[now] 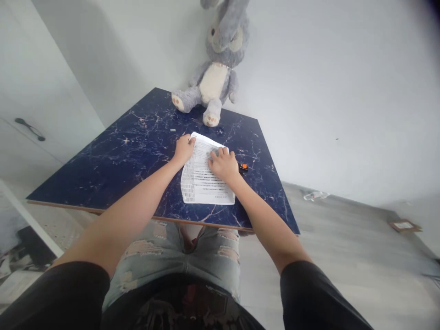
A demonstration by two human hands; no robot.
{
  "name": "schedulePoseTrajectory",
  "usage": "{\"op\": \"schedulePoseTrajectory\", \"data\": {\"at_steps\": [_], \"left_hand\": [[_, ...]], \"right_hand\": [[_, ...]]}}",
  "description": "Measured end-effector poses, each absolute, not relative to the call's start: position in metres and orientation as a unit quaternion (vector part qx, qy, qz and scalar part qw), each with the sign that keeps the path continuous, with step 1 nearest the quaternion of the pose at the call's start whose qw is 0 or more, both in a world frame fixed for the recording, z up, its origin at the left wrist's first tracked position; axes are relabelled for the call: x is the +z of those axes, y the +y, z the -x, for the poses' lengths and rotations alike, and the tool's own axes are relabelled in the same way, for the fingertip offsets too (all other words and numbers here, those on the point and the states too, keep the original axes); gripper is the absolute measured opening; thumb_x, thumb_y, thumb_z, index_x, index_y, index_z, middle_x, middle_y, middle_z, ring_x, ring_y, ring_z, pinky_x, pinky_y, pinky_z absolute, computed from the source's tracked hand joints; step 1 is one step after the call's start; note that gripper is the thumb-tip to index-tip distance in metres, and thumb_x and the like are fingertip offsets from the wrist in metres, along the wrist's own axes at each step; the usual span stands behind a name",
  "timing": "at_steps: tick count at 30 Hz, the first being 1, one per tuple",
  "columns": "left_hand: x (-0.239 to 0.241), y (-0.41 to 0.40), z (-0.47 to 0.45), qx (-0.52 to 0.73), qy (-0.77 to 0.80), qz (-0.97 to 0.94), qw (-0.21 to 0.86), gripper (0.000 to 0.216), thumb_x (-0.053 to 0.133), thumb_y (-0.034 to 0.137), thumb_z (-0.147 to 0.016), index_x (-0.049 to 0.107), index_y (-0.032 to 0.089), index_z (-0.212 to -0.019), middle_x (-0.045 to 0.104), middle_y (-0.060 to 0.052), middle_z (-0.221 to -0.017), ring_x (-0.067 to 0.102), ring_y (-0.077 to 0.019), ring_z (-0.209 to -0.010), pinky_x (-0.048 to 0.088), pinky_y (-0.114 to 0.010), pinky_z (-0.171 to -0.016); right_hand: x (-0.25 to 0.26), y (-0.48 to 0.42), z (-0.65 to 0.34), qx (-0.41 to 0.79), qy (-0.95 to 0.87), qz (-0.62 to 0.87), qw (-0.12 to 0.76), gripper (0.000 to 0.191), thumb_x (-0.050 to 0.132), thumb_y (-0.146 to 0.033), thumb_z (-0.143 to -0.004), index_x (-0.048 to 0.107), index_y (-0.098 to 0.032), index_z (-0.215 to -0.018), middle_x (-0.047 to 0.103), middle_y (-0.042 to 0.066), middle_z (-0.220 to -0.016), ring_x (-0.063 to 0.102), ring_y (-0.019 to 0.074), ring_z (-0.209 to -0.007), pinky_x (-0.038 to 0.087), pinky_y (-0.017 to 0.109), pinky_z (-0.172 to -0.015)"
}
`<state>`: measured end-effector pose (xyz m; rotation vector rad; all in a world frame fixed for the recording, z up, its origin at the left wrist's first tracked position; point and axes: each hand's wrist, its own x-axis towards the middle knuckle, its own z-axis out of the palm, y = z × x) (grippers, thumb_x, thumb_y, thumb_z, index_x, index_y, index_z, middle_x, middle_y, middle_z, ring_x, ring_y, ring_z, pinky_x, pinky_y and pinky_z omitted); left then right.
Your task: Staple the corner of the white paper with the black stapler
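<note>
White paper on a blue marbled desk, with a grey plush toy beyond it.

Printed with dense lines, the paper lies near the middle of the desk's near half, slightly askew. The left hand is clamped on its far left corner, thumb on top. The right hand rests on the paper's right part, palm down, its fingers slightly apart. Just right of that hand lies a black and orange object, partly hidden. A small pale piece lies farther off to the left, near the paper's far left corner. The toy sits at the far edge, against the wall.
</note>
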<state>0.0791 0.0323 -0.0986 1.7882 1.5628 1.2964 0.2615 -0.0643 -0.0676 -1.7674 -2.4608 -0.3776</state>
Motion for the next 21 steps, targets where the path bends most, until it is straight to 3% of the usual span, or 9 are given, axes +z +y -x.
{"op": "schedulePoseTrajectory", "data": {"at_steps": [4,7,9,12,15,18,21], "left_hand": [[-0.094,0.027,-0.075,0.446,0.530,-0.689,0.213,0.009,0.069,0.021,-0.087,0.063,0.019,-0.092,0.069,-0.009,-0.091,0.066,-0.0295,-0.093,0.049,-0.040,-0.094],[-0.095,0.027,-0.070,0.434,0.511,-0.711,0.214,0.029,0.068,0.016,-0.087,0.064,0.018,-0.116,0.072,-0.012,-0.105,0.067,-0.0324,-0.104,0.048,-0.044,-0.101],[-0.096,0.028,-0.067,0.420,0.515,-0.720,0.198,0.037,0.066,0.016,-0.089,0.062,0.017,-0.126,0.071,-0.015,-0.115,0.065,-0.0344,-0.113,0.046,-0.047,-0.106],[-0.094,0.029,-0.066,0.407,0.539,-0.728,0.117,0.050,0.070,0.019,-0.087,0.058,0.014,-0.135,0.062,-0.020,-0.135,0.053,-0.0381,-0.131,0.039,-0.053,-0.115],[-0.091,0.027,-0.069,0.373,0.533,-0.758,0.056,0.051,0.067,0.024,-0.090,0.058,0.013,-0.140,0.052,-0.021,-0.148,0.045,-0.0386,-0.140,0.034,-0.055,-0.120],[-0.091,0.022,-0.076,0.247,0.453,-0.852,0.088,0.041,0.059,0.032,-0.097,0.066,0.020,-0.136,0.053,-0.015,-0.152,0.048,-0.0344,-0.140,0.035,-0.053,-0.121],[-0.094,0.018,-0.079,0.150,0.405,-0.893,0.123,0.046,0.055,0.043,-0.099,0.063,0.028,-0.142,0.049,-0.010,-0.159,0.043,-0.0328,-0.147,0.023,-0.060,-0.125]], "right_hand": [[-0.052,-0.059,-0.280,-0.054,-0.839,0.529,0.117,0.043,0.044,-0.050,-0.106,0.063,-0.015,-0.121,0.061,0.019,-0.124,0.052,0.0342,-0.118,0.042,0.050,-0.099],[-0.038,-0.051,-0.319,0.068,-0.883,0.431,0.170,0.045,0.055,-0.058,-0.100,0.062,-0.019,-0.122,0.064,0.012,-0.119,0.057,0.0275,-0.109,0.046,0.041,-0.098],[-0.033,-0.045,-0.348,0.119,-0.903,0.387,0.142,0.052,0.072,-0.059,-0.088,0.066,-0.020,-0.121,0.066,0.011,-0.118,0.059,0.0277,-0.105,0.047,0.041,-0.097],[-0.034,-0.037,-0.380,0.190,-0.899,0.383,0.096,0.044,0.077,-0.051,-0.085,0.073,-0.019,-0.114,0.070,0.009,-0.114,0.064,0.0261,-0.097,0.050,0.038,-0.091],[-0.038,-0.035,-0.397,0.225,-0.870,0.425,0.110,0.036,0.076,-0.042,-0.084,0.077,-0.018,-0.110,0.074,0.007,-0.108,0.067,0.0245,-0.091,0.050,0.035,-0.087],[-0.037,-0.036,-0.407,0.220,-0.854,0.451,0.140,0.034,0.075,-0.037,-0.081,0.077,-0.018,-0.110,0.075,0.007,-0.109,0.068,0.0255,-0.096,0.051,0.036,-0.090],[-0.036,-0.037,-0.415,0.193,-0.848,0.467,0.159,0.030,0.075,-0.033,-0.078,0.078,-0.017,-0.103,0.072,0.010,-0.116,0.067,0.0261,-0.102,0.050,0.036,-0.094]]}}
